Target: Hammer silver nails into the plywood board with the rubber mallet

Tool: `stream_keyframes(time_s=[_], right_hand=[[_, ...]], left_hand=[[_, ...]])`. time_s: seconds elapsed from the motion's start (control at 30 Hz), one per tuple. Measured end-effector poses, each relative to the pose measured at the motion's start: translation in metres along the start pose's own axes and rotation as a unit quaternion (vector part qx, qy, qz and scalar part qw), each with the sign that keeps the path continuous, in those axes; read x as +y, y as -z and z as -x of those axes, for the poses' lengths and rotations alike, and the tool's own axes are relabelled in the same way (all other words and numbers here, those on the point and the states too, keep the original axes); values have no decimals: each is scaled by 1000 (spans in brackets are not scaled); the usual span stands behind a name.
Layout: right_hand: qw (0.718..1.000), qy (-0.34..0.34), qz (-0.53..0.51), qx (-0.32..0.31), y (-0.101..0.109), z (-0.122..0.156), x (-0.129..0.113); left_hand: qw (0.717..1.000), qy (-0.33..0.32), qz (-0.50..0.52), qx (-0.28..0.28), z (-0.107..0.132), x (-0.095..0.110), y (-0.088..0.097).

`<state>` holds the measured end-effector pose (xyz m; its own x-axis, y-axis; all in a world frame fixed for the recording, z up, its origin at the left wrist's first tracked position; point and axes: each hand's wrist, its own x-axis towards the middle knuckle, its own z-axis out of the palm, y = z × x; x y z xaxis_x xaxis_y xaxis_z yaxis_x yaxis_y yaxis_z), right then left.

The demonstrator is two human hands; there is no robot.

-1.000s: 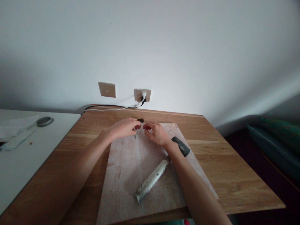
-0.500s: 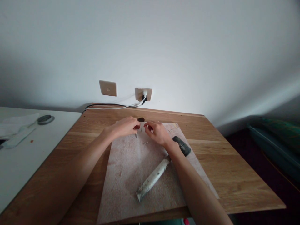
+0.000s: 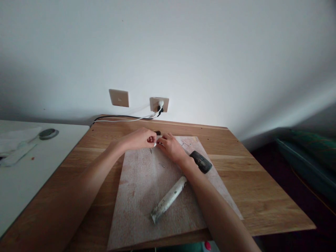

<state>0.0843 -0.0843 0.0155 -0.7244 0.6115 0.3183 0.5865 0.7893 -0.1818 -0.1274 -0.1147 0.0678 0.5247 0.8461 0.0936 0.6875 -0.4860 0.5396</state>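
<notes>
Near the far edge of the pale board (image 3: 139, 196), my left hand (image 3: 145, 138) is closed in a pinch. A tiny white piece (image 3: 154, 144) shows at its fingertips, too small to name. Just under that hand a short metal nail (image 3: 151, 150) shows. My right hand (image 3: 170, 147) almost meets it from the right, fingers bent and tips drawn together; what they pinch is hidden. Another nail (image 3: 162, 165) lies on the board. Partly under my right forearm lies a mallet with a black head (image 3: 201, 161) and a worn white handle (image 3: 169, 199).
More small nails (image 3: 187, 144) lie at the board's far right. The board rests on a wooden tabletop (image 3: 244, 178). Behind are a wall socket (image 3: 159, 104) with plugs, and cables (image 3: 120, 119). A white table (image 3: 23, 189) at left bears a dark round object (image 3: 48, 133).
My right hand has moved in toward my left, closing the gap between them. The tiny white piece now shows at the left fingertips. The mallet stays on the board.
</notes>
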Motion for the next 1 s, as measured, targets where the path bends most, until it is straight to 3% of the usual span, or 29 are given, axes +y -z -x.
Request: stream_keyframes(time_s=[0.17, 0.3, 0.4, 0.53, 0.67, 0.8, 1.0], right_hand=[[1000, 10, 2, -9, 1, -1, -2], [1000, 19, -4, -8, 2, 1, -3], [1000, 22, -9, -6, 0, 2, -1], [1000, 22, -15, -2, -4, 2, 1], [999, 28, -28, 1, -4, 2, 0], [999, 35, -42, 2, 0, 2, -1], [998, 33, -57, 7, 1, 3, -1]], left_hand=[[985, -19, 69, -155, 4, 18, 0], [969, -3, 107, -224, 4, 19, -5], [973, 4, 109, -202, 6, 18, 4], [988, -2, 91, -123, 9, 17, 20], [997, 14, 50, -61, 11, 12, 22], [997, 53, 11, -55, 11, 5, 18], [998, 42, 11, -42, 12, -2, 17]])
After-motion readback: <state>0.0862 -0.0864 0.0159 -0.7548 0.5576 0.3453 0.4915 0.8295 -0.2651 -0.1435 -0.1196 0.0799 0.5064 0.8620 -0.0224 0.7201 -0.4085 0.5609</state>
